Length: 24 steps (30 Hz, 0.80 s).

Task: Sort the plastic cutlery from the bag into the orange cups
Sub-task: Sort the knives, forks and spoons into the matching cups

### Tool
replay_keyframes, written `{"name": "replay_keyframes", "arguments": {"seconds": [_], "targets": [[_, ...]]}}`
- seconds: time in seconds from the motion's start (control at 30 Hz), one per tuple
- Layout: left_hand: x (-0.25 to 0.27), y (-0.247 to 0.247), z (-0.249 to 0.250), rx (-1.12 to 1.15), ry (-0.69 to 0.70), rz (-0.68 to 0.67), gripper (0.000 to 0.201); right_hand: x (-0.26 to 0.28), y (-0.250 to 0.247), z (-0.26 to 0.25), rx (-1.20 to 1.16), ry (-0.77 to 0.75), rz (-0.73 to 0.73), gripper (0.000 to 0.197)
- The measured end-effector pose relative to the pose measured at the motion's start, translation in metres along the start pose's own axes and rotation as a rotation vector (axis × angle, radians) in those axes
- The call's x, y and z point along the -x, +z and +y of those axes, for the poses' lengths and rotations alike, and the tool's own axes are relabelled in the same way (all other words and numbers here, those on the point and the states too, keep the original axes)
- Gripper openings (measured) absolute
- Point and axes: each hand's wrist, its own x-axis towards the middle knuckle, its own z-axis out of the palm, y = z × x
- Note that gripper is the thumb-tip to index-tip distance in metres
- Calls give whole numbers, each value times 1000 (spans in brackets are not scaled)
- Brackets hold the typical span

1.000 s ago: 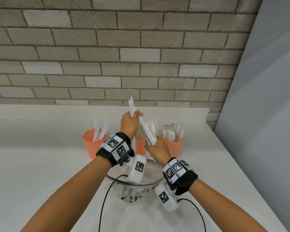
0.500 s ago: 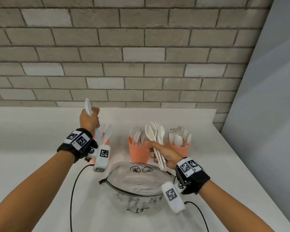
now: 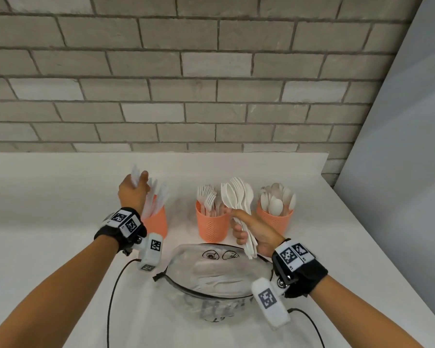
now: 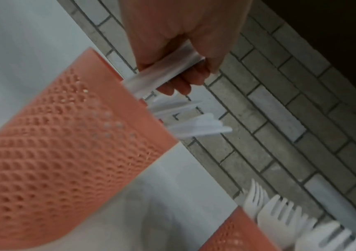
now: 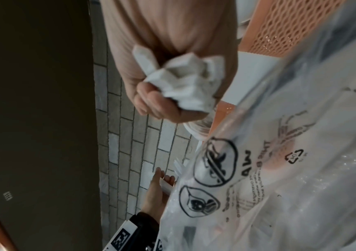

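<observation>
Now, over a white table set against a brick wall: clear bag lying slumped, nearest of all, below both grips. Beyond it, three orange cups in a row — left cup with knives, middle cup with forks, right cup with spoons.

Left hand up and just behind the left cup, fingers curled round a single white knife. Long axis of that knife slanting down and away from the grip toward the cup's mouth, its lower end at or just past the rim; too blurred to say whether it touches. Other knives already fanned out of that cup, just beyond the grip. Looks like a drop into the knife cup, needing only a short push along the knife's own length and a loosening of the fingers.

Right hand between the middle and right cups, a little nearer than both, clamped round a bundle of mixed cutlery by the handles. Bundle standing nearly upright, heads fanned above the grip, handle ends poking out below toward the bag. Fork cup just to the grip's left, spoon cup just to its right: about as near to either.
</observation>
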Motion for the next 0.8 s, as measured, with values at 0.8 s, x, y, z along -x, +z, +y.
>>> {"name": "replay_keyframes", "arguments": {"seconds": [0.8], "targets": [[38,6,48,-374,428,-56,33,8,6,3,-118,-63,-74,19]]}}
